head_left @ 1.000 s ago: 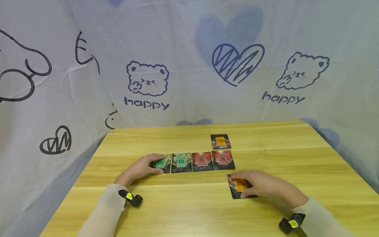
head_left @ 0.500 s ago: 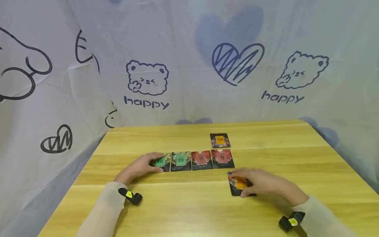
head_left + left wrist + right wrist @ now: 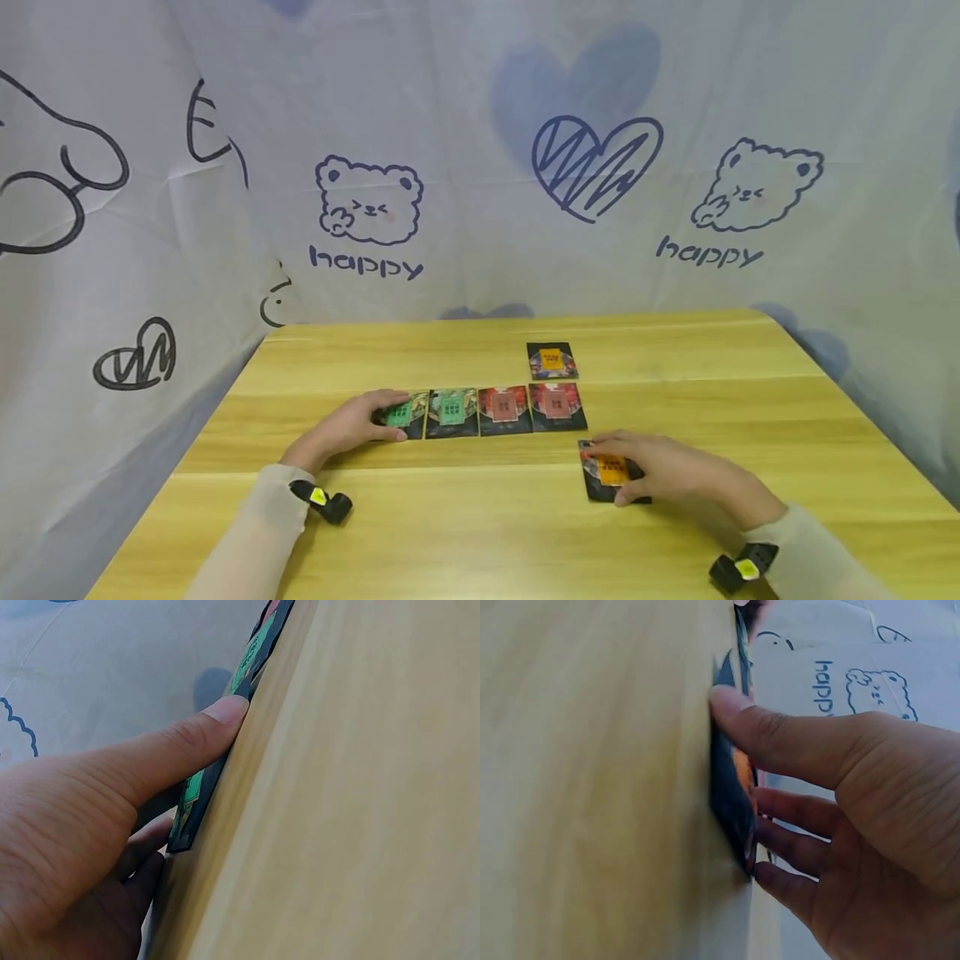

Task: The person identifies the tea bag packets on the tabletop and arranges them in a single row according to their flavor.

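Observation:
Flat square packets with dark borders lie on the wooden table. My left hand rests over the leftmost green-labelled packet, thumb along its near edge and fingers at its far left side. In the left wrist view the thumb lies fairly straight against that edge. My right hand grips an orange-labelled packet in front of the row's right end. Its thumb is on the near edge and its fingers are at the far side. The right palm and fingers partly cover this packet.
Beside the left packet, the row continues with another green-labelled packet and two red-labelled ones, the last at the right end. Behind that stands apart another orange-labelled packet. A printed cloth hangs behind the wooden table.
The head view has shifted slightly. Compared with the row, the right hand and its orange-labelled packet sit a touch farther right. The left hand keeps its place on the green-labelled packet.

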`<state>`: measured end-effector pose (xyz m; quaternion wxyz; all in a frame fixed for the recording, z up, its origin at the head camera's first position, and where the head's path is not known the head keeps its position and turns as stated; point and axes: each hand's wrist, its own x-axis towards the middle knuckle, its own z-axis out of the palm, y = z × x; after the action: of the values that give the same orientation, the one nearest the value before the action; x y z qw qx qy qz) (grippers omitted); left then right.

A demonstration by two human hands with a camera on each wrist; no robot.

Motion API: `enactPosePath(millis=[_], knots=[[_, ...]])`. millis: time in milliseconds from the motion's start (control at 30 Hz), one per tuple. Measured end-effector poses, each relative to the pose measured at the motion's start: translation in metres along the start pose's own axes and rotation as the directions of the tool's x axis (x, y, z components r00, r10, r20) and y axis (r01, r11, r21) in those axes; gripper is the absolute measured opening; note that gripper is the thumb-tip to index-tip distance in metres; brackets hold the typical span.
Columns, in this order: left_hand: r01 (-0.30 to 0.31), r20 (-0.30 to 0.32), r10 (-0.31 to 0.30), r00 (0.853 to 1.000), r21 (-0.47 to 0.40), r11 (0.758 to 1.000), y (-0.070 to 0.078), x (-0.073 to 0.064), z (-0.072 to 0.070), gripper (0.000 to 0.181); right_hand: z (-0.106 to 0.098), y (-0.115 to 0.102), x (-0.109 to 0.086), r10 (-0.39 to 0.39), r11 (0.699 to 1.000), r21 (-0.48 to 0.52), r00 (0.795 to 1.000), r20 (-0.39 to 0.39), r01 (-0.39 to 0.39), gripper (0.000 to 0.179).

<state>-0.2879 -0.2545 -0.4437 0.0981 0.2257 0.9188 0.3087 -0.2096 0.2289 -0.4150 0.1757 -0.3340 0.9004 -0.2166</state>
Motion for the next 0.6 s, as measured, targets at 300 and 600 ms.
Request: enactPosePath(millis=[300, 600], knots=[[-0.011, -0.003, 0.011, 1.000, -0.016, 1.000, -0.0015, -0.0039, -0.0011, 0.077, -0.0056, 0.0082, -0.0025, 0.038, 0.998, 0.041, 0.999, -0.001, -0.038, 0.066], [-0.012, -0.004, 0.012, 1.000, -0.006, 1.000, 0.0013, -0.0020, -0.0013, 0.077, -0.0064, 0.0095, -0.0028, 0.071, 0.997, 0.027, 0.996, -0.056, -0.069, 0.072]])
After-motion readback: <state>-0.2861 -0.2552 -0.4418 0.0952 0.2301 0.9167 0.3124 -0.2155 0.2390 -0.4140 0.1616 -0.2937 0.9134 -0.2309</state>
